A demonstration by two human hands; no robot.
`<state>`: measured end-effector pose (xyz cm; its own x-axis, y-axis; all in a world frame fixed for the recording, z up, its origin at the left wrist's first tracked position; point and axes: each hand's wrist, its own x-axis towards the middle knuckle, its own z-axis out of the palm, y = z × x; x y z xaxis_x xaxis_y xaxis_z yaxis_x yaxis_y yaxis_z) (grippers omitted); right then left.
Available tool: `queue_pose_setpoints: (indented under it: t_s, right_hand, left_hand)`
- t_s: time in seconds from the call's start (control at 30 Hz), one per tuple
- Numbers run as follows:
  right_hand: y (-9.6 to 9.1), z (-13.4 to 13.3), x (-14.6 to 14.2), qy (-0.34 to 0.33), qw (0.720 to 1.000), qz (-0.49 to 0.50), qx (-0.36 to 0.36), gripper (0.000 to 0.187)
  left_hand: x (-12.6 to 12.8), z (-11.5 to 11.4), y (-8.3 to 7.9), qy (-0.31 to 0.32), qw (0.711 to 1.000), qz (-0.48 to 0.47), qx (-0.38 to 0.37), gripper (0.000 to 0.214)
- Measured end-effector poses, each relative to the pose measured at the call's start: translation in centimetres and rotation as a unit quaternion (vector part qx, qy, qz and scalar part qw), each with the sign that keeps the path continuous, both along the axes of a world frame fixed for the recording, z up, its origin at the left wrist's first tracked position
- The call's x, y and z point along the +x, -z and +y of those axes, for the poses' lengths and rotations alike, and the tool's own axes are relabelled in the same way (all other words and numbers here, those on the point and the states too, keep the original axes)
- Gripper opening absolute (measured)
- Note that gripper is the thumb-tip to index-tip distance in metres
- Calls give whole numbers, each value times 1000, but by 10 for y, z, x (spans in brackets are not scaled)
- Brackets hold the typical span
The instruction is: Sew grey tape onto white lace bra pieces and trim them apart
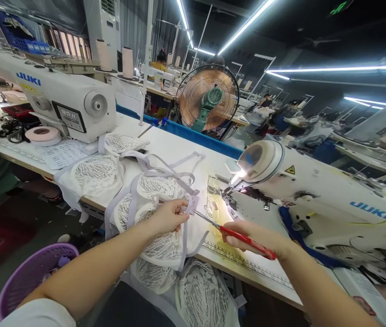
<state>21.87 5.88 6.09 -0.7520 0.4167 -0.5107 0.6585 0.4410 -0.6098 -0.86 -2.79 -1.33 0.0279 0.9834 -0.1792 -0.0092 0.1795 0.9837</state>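
While the left hand (168,218) pinches one lilac strip (192,204), the right hand (261,232) clasps one pair of scissors (236,235).

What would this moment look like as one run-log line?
left hand: pinches lilac trim | right hand: holds scissors | blade tips: at trim | near: lace, sewing machine

Single head-worn view. Looks forward and down, across worktop (175,146). Left hand (166,217) and right hand (259,234) close, near frame centre; forearms (106,261) enter from below. Scene tilted, worktop sloping down rightward. Wide field: purple basket (15,286) lower left, fan (212,96) farther off, ceiling lights (246,27) at top.
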Motion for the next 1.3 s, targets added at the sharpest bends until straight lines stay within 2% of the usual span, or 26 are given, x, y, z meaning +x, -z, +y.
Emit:
queue_pose_setpoints:
  t_s: [0.13, 0.27, 0.4, 0.5, 0.6, 0.7, 0.77, 0.83, 0.9, 0.97, 1.03, 1.1, 1.17, 1.23, 1.3]
  right_hand:
    - [0, -5, -13, 13, 999, 8, 43, 47]
    - [2, -6, -24, 14, 998, 15, 60, 46]
    - [11, -1, -25, 6, 998, 16, 62, 44]
    - [16, -5, -21, 82, 995, 46, 26, 47]
    - [20, -21, -19, 190, 971, 146, 16, 49]
    - [33, -48, -24, 220, 941, 256, -1, 43]
    - [47, -68, -34, 238, 927, 288, -25, 42]
    - [60, -84, -46, 271, 920, 283, 8, 35]
    - [66, -93, -57, 300, 910, 278, 60, 30]
    - [61, -96, -60, 325, 892, 304, 82, 29]
    - [47, -94, -58, 343, 864, 360, 76, 30]
    - [28, -89, -54, 345, 841, 409, 80, 28]
    - [10, -84, -53, 333, 836, 425, 101, 25]
    - [-7, -81, -58, 319, 844, 407, 144, 23]
    - [-23, -78, -64, 312, 849, 376, 200, 22]
  left_hand:
    - [-2, 1, -1, 14, 1000, -7, -4, 51]
    - [-3, 0, -7, 24, 1000, -13, -7, 51]
    - [-3, -1, -8, 29, 999, -28, -5, 49]
    - [-6, -1, -4, 26, 999, -37, 0, 48]
    - [-7, -2, -1, 22, 998, -63, 20, 43]
    - [-5, -4, -1, 17, 995, -92, 44, 40]
    - [-1, -7, -5, 22, 992, -101, 65, 39]
    - [0, -14, -11, 38, 990, -94, 96, 40]
    - [-6, -25, -21, 49, 986, -29, 155, 41]
    - [-20, -38, -31, 40, 961, 132, 240, 46]
    - [-41, -51, -37, 29, 888, 347, 302, 54]
    - [-61, -56, -37, 29, 810, 516, 278, 63]
    - [-75, -52, -30, 16, 766, 605, 217, 67]
    - [-80, -40, -22, 0, 751, 629, 199, 60]
    - [-78, -22, -21, -18, 746, 632, 207, 39]
